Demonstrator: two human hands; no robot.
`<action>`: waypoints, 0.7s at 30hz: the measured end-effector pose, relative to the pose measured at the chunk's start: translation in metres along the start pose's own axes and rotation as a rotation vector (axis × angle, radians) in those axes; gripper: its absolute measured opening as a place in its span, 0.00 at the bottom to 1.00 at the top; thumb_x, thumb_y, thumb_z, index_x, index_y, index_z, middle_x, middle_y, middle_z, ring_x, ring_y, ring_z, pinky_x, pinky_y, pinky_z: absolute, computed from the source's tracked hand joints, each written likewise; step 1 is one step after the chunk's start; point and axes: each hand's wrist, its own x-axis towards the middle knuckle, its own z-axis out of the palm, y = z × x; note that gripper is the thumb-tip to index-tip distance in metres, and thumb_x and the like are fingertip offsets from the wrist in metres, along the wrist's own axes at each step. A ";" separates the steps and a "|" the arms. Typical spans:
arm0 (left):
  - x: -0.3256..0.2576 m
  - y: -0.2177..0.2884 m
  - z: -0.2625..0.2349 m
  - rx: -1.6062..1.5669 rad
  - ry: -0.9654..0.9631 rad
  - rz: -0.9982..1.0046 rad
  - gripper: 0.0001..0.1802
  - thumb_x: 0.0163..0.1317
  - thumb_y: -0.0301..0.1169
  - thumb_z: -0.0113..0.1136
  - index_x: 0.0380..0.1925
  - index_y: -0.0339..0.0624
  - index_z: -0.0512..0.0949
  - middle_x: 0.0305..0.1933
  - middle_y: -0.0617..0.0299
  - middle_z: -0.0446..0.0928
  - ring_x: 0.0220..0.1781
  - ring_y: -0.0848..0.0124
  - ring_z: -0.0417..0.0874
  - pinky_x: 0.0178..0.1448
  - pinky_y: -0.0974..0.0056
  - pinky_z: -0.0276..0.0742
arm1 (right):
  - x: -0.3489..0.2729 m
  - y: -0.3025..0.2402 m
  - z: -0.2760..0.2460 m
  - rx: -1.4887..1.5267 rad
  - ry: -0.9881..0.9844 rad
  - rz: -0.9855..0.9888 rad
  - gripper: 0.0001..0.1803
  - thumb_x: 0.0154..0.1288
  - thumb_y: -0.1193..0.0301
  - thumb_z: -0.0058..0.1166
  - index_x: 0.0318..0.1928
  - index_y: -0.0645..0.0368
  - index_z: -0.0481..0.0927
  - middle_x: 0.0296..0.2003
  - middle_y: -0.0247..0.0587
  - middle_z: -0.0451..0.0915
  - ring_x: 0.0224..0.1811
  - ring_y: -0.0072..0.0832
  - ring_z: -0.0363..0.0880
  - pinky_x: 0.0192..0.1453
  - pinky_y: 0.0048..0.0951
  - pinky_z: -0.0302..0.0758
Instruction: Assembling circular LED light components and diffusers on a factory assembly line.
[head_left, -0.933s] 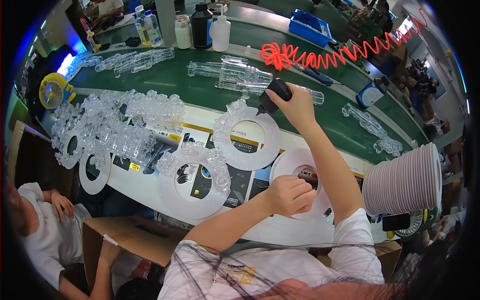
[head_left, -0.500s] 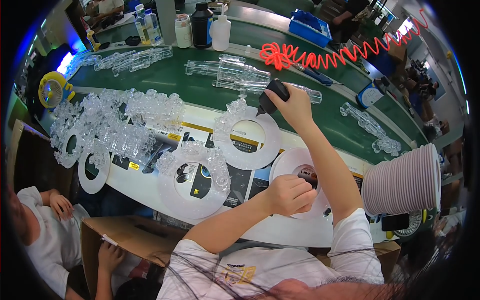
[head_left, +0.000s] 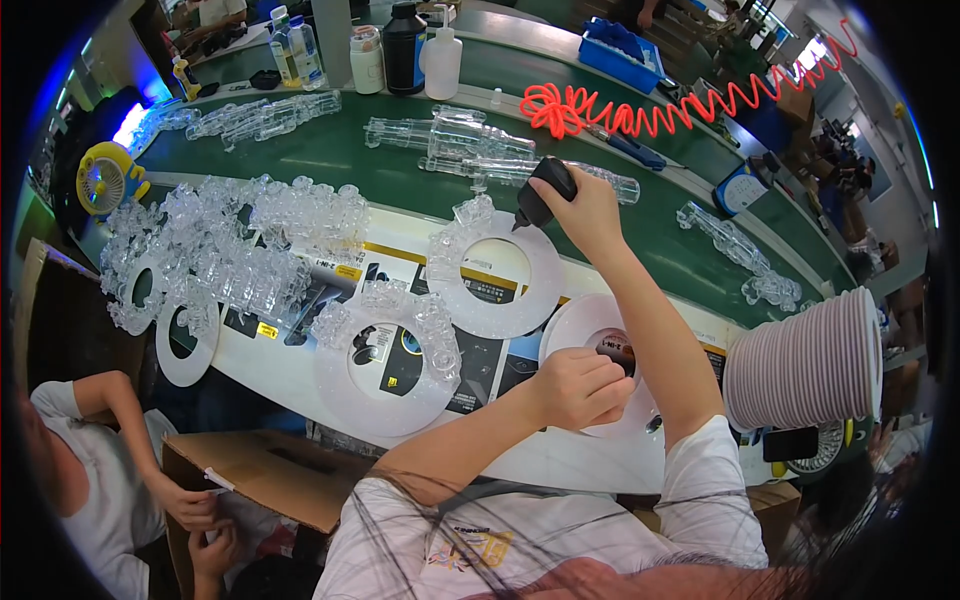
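My right hand (head_left: 585, 215) grips a small black squeeze bottle (head_left: 546, 192), tilted with its nozzle down at the upper right of a flat white ring (head_left: 541, 275). Clear plastic pieces (head_left: 468, 222) sit on that ring's upper left part. My left hand (head_left: 583, 388) is closed, fingers curled in; whatever they hold, if anything, is hidden. It hovers over or rests at other white rings (head_left: 565, 325), partly covered by my hand and right forearm. A nearer white ring (head_left: 350, 400) carries several clear pieces (head_left: 435, 340) along its upper and right parts.
Clear plastic parts (head_left: 230, 240) are heaped at the left beside a small yellow fan (head_left: 103, 180). Longer clear assemblies (head_left: 470, 145) lie on the green belt. A tall stack of rings (head_left: 800, 360) stands right. A red coiled hose (head_left: 640, 118) hangs behind. Another person's hands (head_left: 200, 520) are lower left.
The clear assemblies on the green belt have shifted slightly left. The other person's hands at lower left have come together by the cardboard box. My own hands have barely moved.
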 end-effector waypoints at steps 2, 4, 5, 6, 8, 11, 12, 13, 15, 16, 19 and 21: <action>0.001 0.000 -0.001 0.006 0.001 0.002 0.14 0.38 0.22 0.60 0.30 0.40 0.75 0.25 0.62 0.75 0.21 0.70 0.76 0.23 0.69 0.72 | 0.000 -0.001 0.001 -0.001 -0.007 0.006 0.20 0.56 0.58 0.62 0.40 0.63 0.82 0.28 0.48 0.82 0.29 0.36 0.81 0.36 0.31 0.75; 0.000 0.000 0.000 0.003 0.002 -0.001 0.14 0.38 0.22 0.60 0.30 0.40 0.75 0.25 0.62 0.75 0.20 0.70 0.76 0.23 0.69 0.72 | 0.000 0.002 0.002 0.020 -0.004 0.010 0.20 0.56 0.58 0.62 0.40 0.63 0.82 0.28 0.48 0.82 0.28 0.36 0.81 0.36 0.31 0.75; 0.000 0.000 0.000 0.002 0.001 -0.003 0.14 0.37 0.22 0.60 0.30 0.40 0.75 0.25 0.62 0.75 0.20 0.70 0.76 0.23 0.69 0.72 | 0.000 0.003 0.002 0.019 -0.004 0.011 0.20 0.56 0.58 0.62 0.40 0.63 0.82 0.28 0.48 0.82 0.28 0.36 0.81 0.36 0.31 0.75; 0.000 0.000 0.000 0.002 0.001 -0.004 0.14 0.37 0.22 0.60 0.30 0.40 0.75 0.25 0.62 0.75 0.20 0.70 0.76 0.23 0.69 0.72 | 0.000 0.002 0.003 0.029 0.000 0.008 0.20 0.56 0.58 0.62 0.40 0.63 0.82 0.28 0.48 0.82 0.28 0.35 0.81 0.36 0.31 0.75; 0.001 0.000 -0.001 0.005 0.002 -0.003 0.14 0.37 0.22 0.59 0.29 0.40 0.75 0.24 0.63 0.74 0.20 0.70 0.76 0.23 0.69 0.71 | 0.000 0.002 0.002 0.040 0.003 0.005 0.20 0.56 0.58 0.62 0.40 0.63 0.82 0.28 0.48 0.82 0.28 0.35 0.81 0.36 0.31 0.75; 0.001 0.001 -0.003 0.011 -0.008 -0.007 0.14 0.37 0.22 0.59 0.29 0.40 0.75 0.24 0.63 0.74 0.20 0.70 0.76 0.22 0.69 0.71 | 0.000 -0.001 0.003 0.037 -0.012 0.028 0.20 0.56 0.58 0.62 0.40 0.64 0.82 0.28 0.48 0.82 0.28 0.34 0.81 0.36 0.30 0.75; 0.001 0.000 -0.003 0.009 -0.007 -0.006 0.14 0.37 0.22 0.59 0.29 0.40 0.75 0.24 0.63 0.74 0.20 0.70 0.76 0.22 0.69 0.71 | 0.000 -0.001 0.002 0.040 -0.009 0.024 0.20 0.56 0.58 0.62 0.40 0.64 0.82 0.28 0.48 0.82 0.28 0.34 0.81 0.36 0.30 0.75; 0.001 0.000 -0.002 0.008 -0.008 -0.006 0.14 0.37 0.22 0.59 0.29 0.40 0.75 0.24 0.63 0.74 0.20 0.70 0.75 0.22 0.69 0.71 | 0.000 -0.001 0.002 0.044 -0.006 0.020 0.20 0.57 0.58 0.62 0.40 0.64 0.82 0.28 0.48 0.82 0.28 0.34 0.81 0.36 0.30 0.75; 0.001 0.000 -0.001 0.008 -0.010 -0.005 0.14 0.37 0.22 0.59 0.29 0.40 0.74 0.24 0.63 0.74 0.20 0.70 0.75 0.22 0.69 0.70 | 0.000 0.000 0.002 0.048 -0.004 0.014 0.20 0.56 0.58 0.62 0.40 0.64 0.82 0.28 0.48 0.82 0.28 0.34 0.81 0.35 0.29 0.75; 0.001 0.000 -0.001 0.012 -0.005 -0.005 0.14 0.37 0.22 0.59 0.29 0.40 0.74 0.24 0.63 0.74 0.19 0.70 0.75 0.21 0.69 0.70 | 0.000 0.000 0.003 0.054 -0.003 0.008 0.20 0.56 0.59 0.62 0.40 0.64 0.82 0.28 0.48 0.82 0.28 0.33 0.81 0.35 0.29 0.75; 0.001 0.000 -0.001 0.014 -0.001 -0.005 0.14 0.37 0.22 0.59 0.29 0.40 0.74 0.24 0.63 0.74 0.19 0.70 0.75 0.21 0.70 0.70 | 0.000 0.000 0.004 0.070 0.005 0.019 0.18 0.56 0.59 0.61 0.37 0.62 0.82 0.28 0.50 0.82 0.30 0.42 0.81 0.37 0.35 0.76; 0.002 0.000 -0.002 0.014 -0.001 -0.006 0.14 0.37 0.22 0.59 0.29 0.40 0.75 0.24 0.63 0.74 0.19 0.70 0.75 0.21 0.70 0.70 | 0.000 -0.001 0.003 0.066 0.008 0.022 0.18 0.56 0.59 0.62 0.37 0.62 0.82 0.28 0.50 0.82 0.30 0.42 0.81 0.37 0.35 0.76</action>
